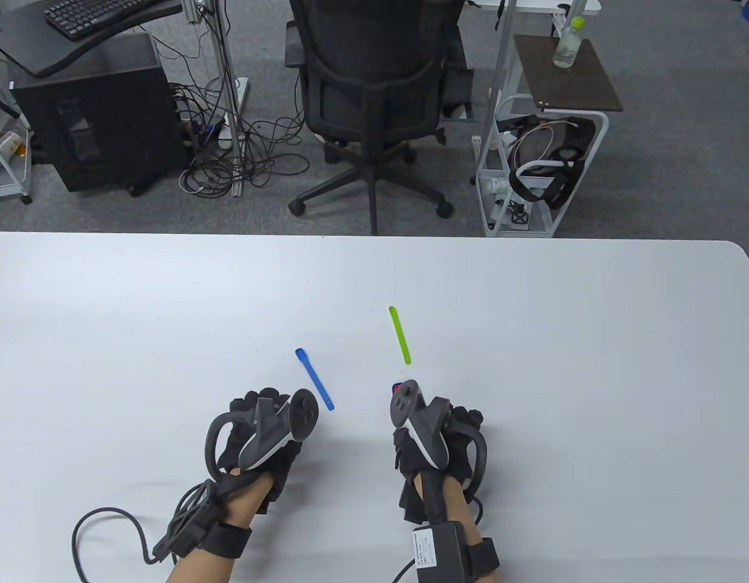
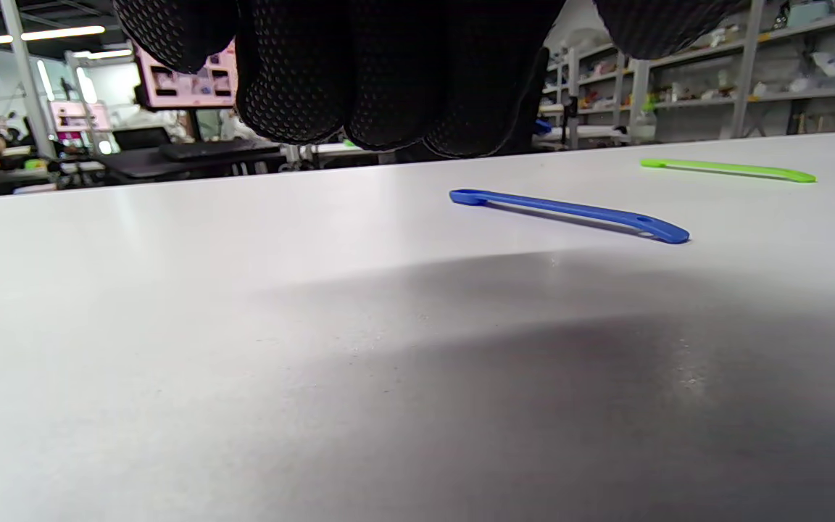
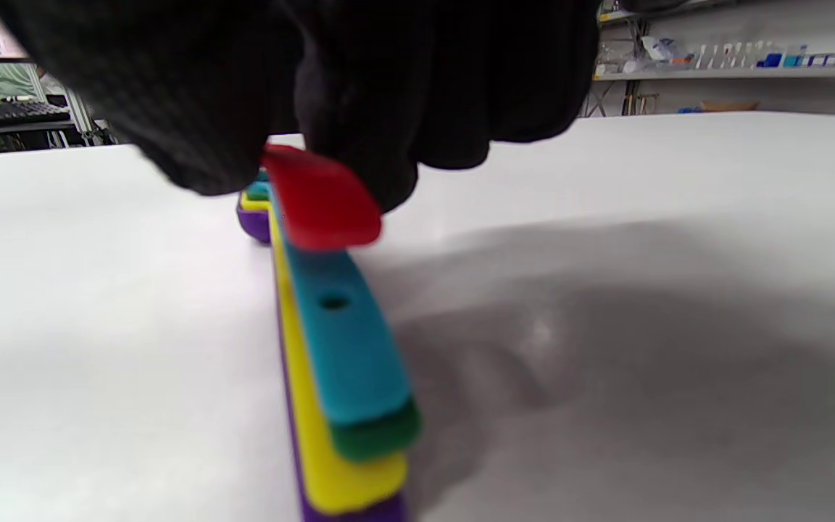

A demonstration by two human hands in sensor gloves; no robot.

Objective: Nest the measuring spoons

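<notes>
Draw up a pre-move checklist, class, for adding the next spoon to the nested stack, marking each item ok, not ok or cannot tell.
1. Red spoon seated flat on stack: not ok, its handle tilts up.
2. Right hand holds the red spoon: ok.
3. Blue spoon lying unobstructed: ok.
4. Green spoon lying unobstructed: ok.
5. Left hand free: cannot tell.

Bright, even overhead light; soft shadows; right wrist view's foreground seems blurred.
</notes>
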